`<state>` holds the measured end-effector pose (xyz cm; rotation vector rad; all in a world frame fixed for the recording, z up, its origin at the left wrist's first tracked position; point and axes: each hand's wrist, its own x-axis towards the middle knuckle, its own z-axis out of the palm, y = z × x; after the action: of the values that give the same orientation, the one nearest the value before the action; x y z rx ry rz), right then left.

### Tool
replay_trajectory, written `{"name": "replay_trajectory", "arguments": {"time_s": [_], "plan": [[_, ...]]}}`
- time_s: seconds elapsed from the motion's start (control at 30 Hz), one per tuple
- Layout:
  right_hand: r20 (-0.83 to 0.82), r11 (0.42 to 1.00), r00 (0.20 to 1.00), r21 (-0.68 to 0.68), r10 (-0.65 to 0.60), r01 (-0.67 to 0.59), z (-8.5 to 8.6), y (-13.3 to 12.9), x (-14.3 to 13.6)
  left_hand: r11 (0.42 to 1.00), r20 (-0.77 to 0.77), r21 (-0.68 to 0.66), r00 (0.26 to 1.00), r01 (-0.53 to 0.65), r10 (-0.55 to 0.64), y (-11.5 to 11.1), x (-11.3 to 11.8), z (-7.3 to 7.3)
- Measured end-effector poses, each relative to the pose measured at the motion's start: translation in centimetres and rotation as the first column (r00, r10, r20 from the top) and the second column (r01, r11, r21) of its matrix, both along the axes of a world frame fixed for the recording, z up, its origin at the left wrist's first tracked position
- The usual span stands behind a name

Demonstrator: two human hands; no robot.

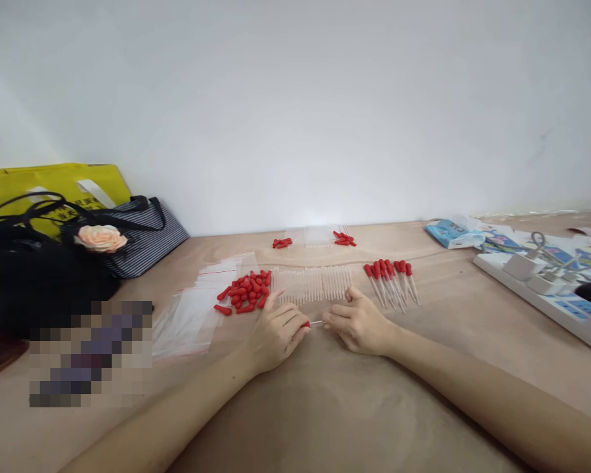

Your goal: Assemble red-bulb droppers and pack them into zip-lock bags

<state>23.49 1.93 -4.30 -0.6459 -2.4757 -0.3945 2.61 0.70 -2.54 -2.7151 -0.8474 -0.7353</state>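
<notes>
My left hand [282,334] holds a red rubber bulb [306,324] whose tip shows between its fingers. From the bulb a thin clear tube [316,322] runs to my right hand [359,323], whose fingers pinch its other end. Just beyond my hands lies a row of clear tubes [312,284]. A heap of loose red bulbs [249,289] sits to the left of the row. On its right are several droppers with red bulbs on clear tubes [389,279].
Clear zip bags [192,315] lie left of the heap. Small groups of bulbs [282,243] [345,238] are near the wall. Bags [148,236] stand at the left; a blue packet [450,233] and a white power strip [546,302] are at the right.
</notes>
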Motion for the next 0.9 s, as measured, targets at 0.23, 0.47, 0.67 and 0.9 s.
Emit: {"name": "replay_trajectory", "arguments": {"time_s": [0.23, 0.47, 0.67, 0.9], "plan": [[-0.047, 0.998, 0.999, 0.053, 0.019, -0.017, 0.1, -0.3, -0.7, 0.999, 0.021, 0.038, 1.0, 0.006, -0.007, 0.0, 0.2, -0.2], [-0.089, 0.996, 0.995, 0.079, 0.039, -0.032, 0.1, -0.4, -1.0, 0.999, 0.023, 0.045, 1.0, 0.019, -0.02, 0.0, 0.3, -0.1], [-0.105, 0.994, 0.994, 0.103, -0.018, 0.029, 0.5, -0.2, -0.3, 0.994, 0.067, 0.102, 0.997, -0.041, 0.034, 0.4, -0.2, 0.1], [-0.143, 0.993, 0.99, 0.112, -0.016, 0.033, 0.2, 0.2, 0.6, 0.991, 0.05, 0.127, 0.998, -0.046, 0.04, 0.5, -0.6, -0.1]]}}
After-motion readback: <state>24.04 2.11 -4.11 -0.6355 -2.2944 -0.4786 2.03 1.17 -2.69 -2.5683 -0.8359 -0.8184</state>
